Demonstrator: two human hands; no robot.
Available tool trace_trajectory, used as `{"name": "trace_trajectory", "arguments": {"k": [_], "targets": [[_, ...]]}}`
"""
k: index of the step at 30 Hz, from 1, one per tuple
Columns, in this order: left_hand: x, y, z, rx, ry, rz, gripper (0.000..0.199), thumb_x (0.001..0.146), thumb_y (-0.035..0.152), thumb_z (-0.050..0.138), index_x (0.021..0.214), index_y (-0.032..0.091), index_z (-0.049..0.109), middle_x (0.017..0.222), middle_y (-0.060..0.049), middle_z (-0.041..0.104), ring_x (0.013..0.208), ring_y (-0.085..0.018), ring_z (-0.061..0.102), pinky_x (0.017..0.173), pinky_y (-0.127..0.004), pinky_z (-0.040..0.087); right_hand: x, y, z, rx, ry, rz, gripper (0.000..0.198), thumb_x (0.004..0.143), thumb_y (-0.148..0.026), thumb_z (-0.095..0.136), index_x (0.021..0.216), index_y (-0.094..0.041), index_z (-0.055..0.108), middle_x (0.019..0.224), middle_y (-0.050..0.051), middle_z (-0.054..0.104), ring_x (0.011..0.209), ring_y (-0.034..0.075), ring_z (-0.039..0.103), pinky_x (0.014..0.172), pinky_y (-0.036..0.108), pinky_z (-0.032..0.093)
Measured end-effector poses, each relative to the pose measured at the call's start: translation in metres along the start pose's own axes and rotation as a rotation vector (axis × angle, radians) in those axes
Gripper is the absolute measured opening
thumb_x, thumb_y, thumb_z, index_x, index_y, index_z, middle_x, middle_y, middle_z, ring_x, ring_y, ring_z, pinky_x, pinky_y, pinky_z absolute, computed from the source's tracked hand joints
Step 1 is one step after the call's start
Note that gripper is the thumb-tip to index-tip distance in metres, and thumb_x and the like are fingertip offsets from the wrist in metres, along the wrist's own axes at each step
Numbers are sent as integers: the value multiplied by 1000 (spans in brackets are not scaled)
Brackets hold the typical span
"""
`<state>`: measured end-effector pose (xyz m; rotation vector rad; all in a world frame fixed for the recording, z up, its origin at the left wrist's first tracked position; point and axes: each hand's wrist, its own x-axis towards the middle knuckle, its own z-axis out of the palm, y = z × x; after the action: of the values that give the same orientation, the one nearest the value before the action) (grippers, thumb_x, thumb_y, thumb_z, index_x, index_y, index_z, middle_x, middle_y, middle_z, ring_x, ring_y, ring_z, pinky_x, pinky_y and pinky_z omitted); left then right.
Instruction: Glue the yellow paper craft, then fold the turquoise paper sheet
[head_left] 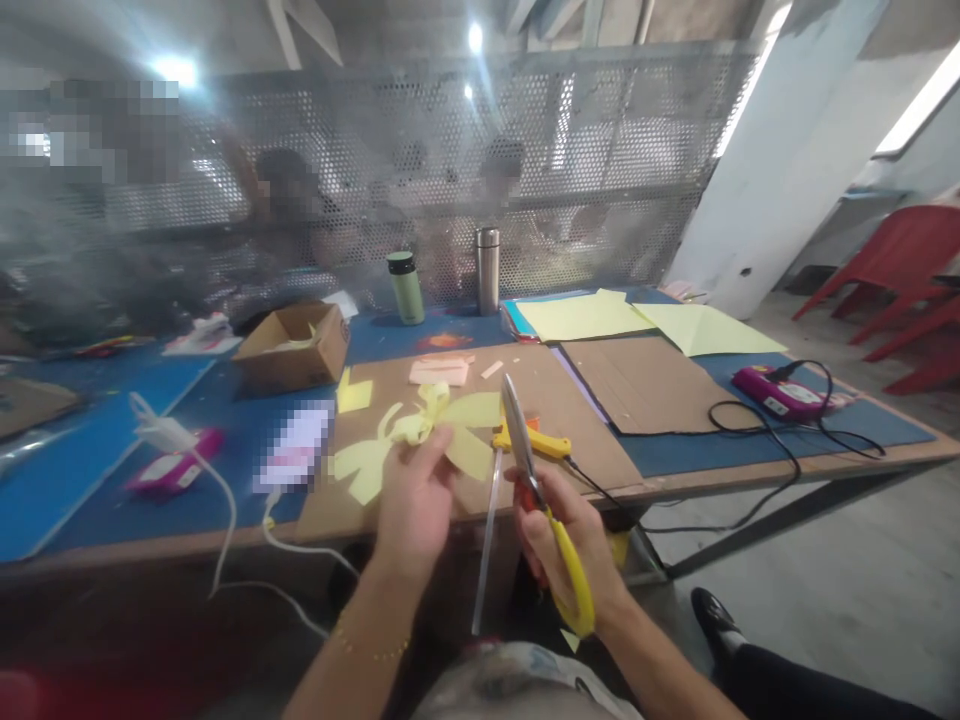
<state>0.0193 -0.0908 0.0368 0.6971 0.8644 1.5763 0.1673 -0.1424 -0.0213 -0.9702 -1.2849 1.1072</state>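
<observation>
In my left hand (420, 490) is a pale yellow paper bow (431, 412), pinched between thumb and fingers, with curled loops on top and flat strips spreading to both sides. My right hand (559, 525) grips a pair of scissors (520, 430) with yellow handles, its blades pointing up and away from me. The blades look nearly closed. Just behind them a yellow hot glue gun (549, 442) lies on the brown cardboard sheet (600, 465), a long clear glue stick (487, 540) hanging from it over the table edge.
Pink paper pieces (441, 372) and a yellow scrap (354, 393) lie on the cardboard. An open carton (296, 350), a green bottle (406, 290) and a steel flask (487, 272) stand behind. Purple power strips (780, 393) with trailing cables sit at both sides. Large yellow sheets (585, 318) lie back right.
</observation>
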Motion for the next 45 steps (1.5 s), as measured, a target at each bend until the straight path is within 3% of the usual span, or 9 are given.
{"name": "trace_trajectory", "arguments": {"k": [3,8,11,15,19,26,34,45], "targets": [[9,22,-11,106,-72,8,35,57,32,96,80,14,77,86,-9,80,97,-28,77,84,-34,62,-3,-21,-32,-168,-78,9,46,85,-58,70,111,-21,65,74,-1,56,60,13,51,53,24,44],[17,45,-25,212,-149,100,26,64,28,93,82,16,80,98,-8,82,100,-24,76,85,-28,61,-5,-32,-62,-350,-300,94,33,83,-50,69,95,-21,62,77,-1,54,66,14,48,59,26,41],[16,43,-26,222,-130,135,24,67,29,91,83,17,80,98,-7,81,98,-22,75,82,-27,61,-5,-26,-55,-390,-369,109,40,85,-57,65,100,-20,61,79,-1,52,69,15,47,62,28,40],[12,40,-24,253,-135,75,30,61,30,92,83,15,79,85,-6,78,81,-20,73,69,-27,59,-2,-20,-45,-384,-428,103,51,87,-70,61,99,-19,60,77,-3,47,67,14,41,60,28,34],[11,43,-26,310,-181,46,26,65,29,89,83,15,77,78,-3,74,69,-14,65,63,-24,54,3,-20,-44,-379,-438,69,54,89,-72,61,103,-20,61,78,-3,48,68,13,41,61,28,34],[15,37,-33,402,-225,48,21,73,30,83,87,16,76,81,-2,71,71,-12,59,67,-25,50,6,-19,-44,-352,-464,68,64,85,-81,62,105,-20,64,78,-3,49,68,13,43,60,27,34],[17,36,-32,511,-287,29,28,78,35,79,99,17,76,95,-6,76,86,-17,65,79,-30,49,5,-19,-46,-360,-459,81,71,81,-86,60,106,-20,66,77,-3,50,67,14,43,60,27,34],[19,32,-37,541,-312,42,30,79,40,81,98,18,73,93,-5,75,88,-19,65,85,-33,50,6,-13,-46,-408,-415,30,76,80,-90,55,101,-19,71,70,-3,45,63,13,38,57,27,30]]}}
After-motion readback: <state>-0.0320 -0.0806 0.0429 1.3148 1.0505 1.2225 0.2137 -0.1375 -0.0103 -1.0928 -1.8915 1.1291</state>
